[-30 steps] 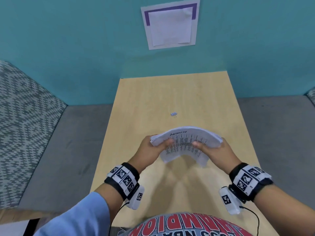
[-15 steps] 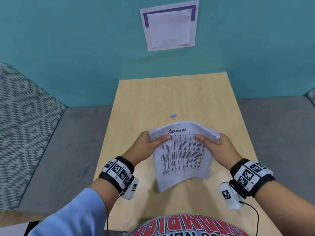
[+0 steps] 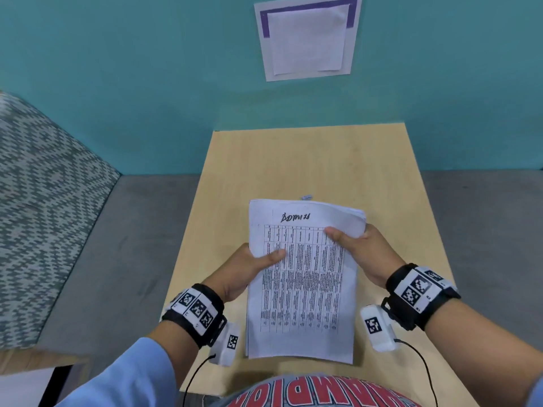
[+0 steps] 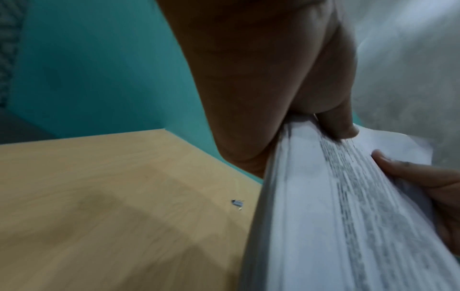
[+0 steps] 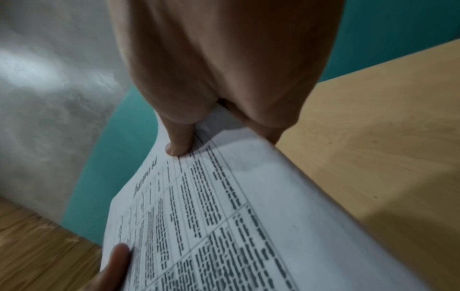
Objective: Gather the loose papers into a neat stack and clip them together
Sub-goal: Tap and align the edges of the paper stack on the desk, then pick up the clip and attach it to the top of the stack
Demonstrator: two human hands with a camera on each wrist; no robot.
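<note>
A stack of printed papers [image 3: 302, 283] with a table and a handwritten heading faces up over the wooden table [image 3: 293, 160]. My left hand [image 3: 249, 267] grips its left edge, thumb on top. My right hand [image 3: 357, 246] grips the upper right edge, thumb on the top sheet, where the corner curls. The left wrist view shows the stack's edge [image 4: 286, 196] with my thumb [image 4: 341, 126] on it. In the right wrist view my thumb [image 5: 178, 145] pins the top sheet [image 5: 224, 226]. A small binder clip [image 3: 306, 197] lies on the table just beyond the stack; it also shows as the clip [image 4: 237, 203].
A teal wall [image 3: 147, 69] stands behind the table, with a paper notice [image 3: 308, 39] on it. A grey bench seat [image 3: 117, 245] and a patterned cushion [image 3: 35, 201] lie to the left. Cables hang from both wrist cameras.
The stack went from standing bent on edge to lying flat, face up. Both hands drew closer to me, and my left hand slid down the left edge.
</note>
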